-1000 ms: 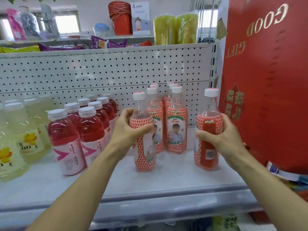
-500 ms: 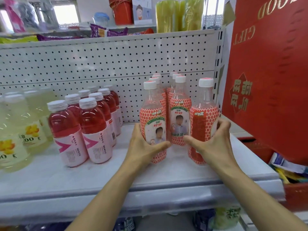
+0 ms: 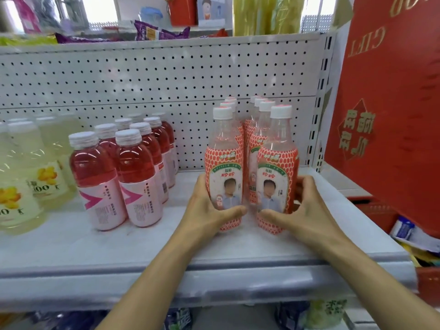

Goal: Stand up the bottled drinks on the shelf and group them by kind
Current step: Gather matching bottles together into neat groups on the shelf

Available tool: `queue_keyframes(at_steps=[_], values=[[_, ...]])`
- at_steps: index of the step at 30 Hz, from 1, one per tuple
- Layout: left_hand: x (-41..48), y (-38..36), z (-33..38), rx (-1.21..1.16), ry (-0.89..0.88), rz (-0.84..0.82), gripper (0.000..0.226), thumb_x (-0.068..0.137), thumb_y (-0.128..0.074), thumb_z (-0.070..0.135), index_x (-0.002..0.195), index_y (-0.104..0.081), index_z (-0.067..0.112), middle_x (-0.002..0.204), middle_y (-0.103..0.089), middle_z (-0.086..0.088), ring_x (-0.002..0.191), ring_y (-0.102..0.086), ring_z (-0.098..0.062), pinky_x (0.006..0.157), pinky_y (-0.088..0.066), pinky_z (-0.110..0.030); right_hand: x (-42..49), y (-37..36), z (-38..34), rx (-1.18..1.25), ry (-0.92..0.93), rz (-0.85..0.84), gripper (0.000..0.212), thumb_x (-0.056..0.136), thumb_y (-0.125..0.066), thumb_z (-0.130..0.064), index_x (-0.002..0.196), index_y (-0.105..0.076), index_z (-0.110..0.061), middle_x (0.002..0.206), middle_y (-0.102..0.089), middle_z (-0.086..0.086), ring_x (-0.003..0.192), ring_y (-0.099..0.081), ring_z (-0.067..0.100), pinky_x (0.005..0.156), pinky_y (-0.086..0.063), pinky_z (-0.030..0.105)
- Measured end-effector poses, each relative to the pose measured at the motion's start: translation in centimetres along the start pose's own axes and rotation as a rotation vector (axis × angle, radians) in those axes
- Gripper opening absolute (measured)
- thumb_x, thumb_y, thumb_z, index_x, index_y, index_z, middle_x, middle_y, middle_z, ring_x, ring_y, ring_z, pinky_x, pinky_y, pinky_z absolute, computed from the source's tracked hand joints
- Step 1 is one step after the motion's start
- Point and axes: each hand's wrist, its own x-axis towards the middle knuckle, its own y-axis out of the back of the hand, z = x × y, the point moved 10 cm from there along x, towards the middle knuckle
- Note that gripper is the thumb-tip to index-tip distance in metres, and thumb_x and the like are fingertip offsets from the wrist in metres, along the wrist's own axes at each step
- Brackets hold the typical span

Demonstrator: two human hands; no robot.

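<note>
Both hands are wrapped around bottles at the right end of the white shelf (image 3: 119,253). The left hand (image 3: 204,210) grips the lower body of the left front bottle (image 3: 223,167), thumb across its label. The right hand (image 3: 307,210) grips the right front bottle (image 3: 277,167) the same way, fingers curled round its far side. Both bottles stand upright on the shelf, just beside each other, each with a white cap, a clear neck and a red-dotted sleeve. Behind them, matching bottles (image 3: 260,108) stand in two rows running back to the pegboard panel (image 3: 142,79). To the left, apart from this group, red drink bottles (image 3: 135,177) stand upright in two rows. Further left are pale yellow bottles (image 3: 21,186) with flower labels. A red gift box (image 3: 392,115) rises just right of the shelf.
</note>
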Motion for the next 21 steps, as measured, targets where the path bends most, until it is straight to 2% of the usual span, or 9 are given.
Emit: queue_keyframes(at_steps=[3, 6, 8, 10, 12, 16, 18, 21], values=[[0.2, 0.5, -0.4, 0.000, 0.003, 0.053, 0.089, 0.054, -0.097, 0.037, 0.121, -0.038, 0.034, 0.121, -0.063, 0.008, 0.105, -0.066, -0.004, 0.088, -0.059, -0.034, 0.4, -0.3, 0.5, 0.052, 0.002, -0.021, 0.070, 0.070, -0.089, -0.024, 0.119, -0.040, -0.026, 0.110, -0.059, -0.016, 0.091, -0.062, -0.009, 0.066, -0.053, 0.009], [0.7, 0.7, -0.6, -0.050, 0.008, 0.056, 0.116, 0.040, -0.098, 0.053, 0.133, -0.030, 0.043, 0.132, -0.056, 0.006, 0.116, -0.061, -0.009, 0.095, -0.056, -0.038, 1.0, -0.8, 0.9, 0.048, -0.002, -0.029, 0.079, 0.068, -0.089, -0.029, 0.126, -0.035, -0.029, 0.121, -0.055, -0.009, 0.100, -0.061, -0.002, 0.069, -0.052, 0.012], [1.4, -0.2, -0.8, -0.113, 0.041, -0.047, 0.125, 0.044, -0.100, 0.042, 0.143, -0.025, 0.040, 0.133, -0.059, 0.006, 0.119, -0.061, -0.010, 0.101, -0.052, -0.040, 1.7, -1.2, 1.1, 0.078, -0.008, -0.037, 0.091, 0.065, -0.090, -0.030, 0.134, -0.030, -0.032, 0.127, -0.052, -0.007, 0.106, -0.060, 0.003, 0.072, -0.052, 0.015], [2.2, -1.2, -1.1, -0.180, 0.059, -0.155, 0.120, 0.051, -0.100, 0.025, 0.146, -0.028, 0.033, 0.127, -0.066, 0.003, 0.117, -0.064, -0.015, 0.101, -0.052, -0.046, 2.4, -1.5, 1.1, 0.134, -0.008, -0.055, 0.096, 0.065, -0.090, -0.023, 0.139, -0.030, -0.031, 0.125, -0.056, -0.009, 0.103, -0.063, 0.003, 0.070, -0.052, 0.014], [2.9, -2.1, -1.2, -0.223, 0.060, -0.224, 0.113, 0.055, -0.099, 0.016, 0.145, -0.033, 0.027, 0.124, -0.069, -0.003, 0.116, -0.066, -0.022, 0.100, -0.051, -0.052, 3.1, -1.9, 1.1, 0.179, -0.003, -0.092, 0.094, 0.067, -0.089, -0.013, 0.141, -0.032, -0.029, 0.116, -0.062, -0.012, 0.096, -0.066, -0.001, 0.066, -0.054, 0.013], [3.9, -3.6, -0.9, -0.331, 0.059, -0.237, 0.107, 0.056, -0.095, 0.004, 0.141, -0.035, 0.026, 0.123, -0.069, -0.009, 0.115, -0.067, -0.027, 0.097, -0.054, -0.051, 4.3, -2.2, 1.2, 0.227, 0.007, -0.132, 0.095, 0.063, -0.092, -0.010, 0.138, -0.036, -0.026, 0.115, -0.066, -0.009, 0.095, -0.067, -0.004, 0.068, -0.055, 0.014], [4.5, -4.1, -1.0, -0.360, 0.064, -0.222, 0.106, 0.055, -0.095, 0.002, 0.139, -0.035, 0.026, 0.123, -0.068, -0.009, 0.114, -0.067, -0.027, 0.096, -0.054, -0.051, 5.1, -2.2, 1.4, 0.235, 0.005, -0.137, 0.099, 0.058, -0.094, -0.018, 0.138, -0.037, -0.027, 0.118, -0.067, -0.008, 0.101, -0.068, 0.002, 0.075, -0.058, 0.020], [4.7, -4.4, -1.1, -0.353, 0.055, -0.220, 0.106, 0.056, -0.095, 0.005, 0.141, -0.034, 0.025, 0.124, -0.068, -0.007, 0.114, -0.067, -0.024, 0.093, -0.056, -0.044, 5.9, -2.1, 1.8, 0.244, 0.001, -0.144, 0.098, 0.061, -0.093, -0.013, 0.139, -0.037, -0.028, 0.121, -0.067, -0.006, 0.106, -0.068, 0.010, 0.087, -0.059, 0.035]])
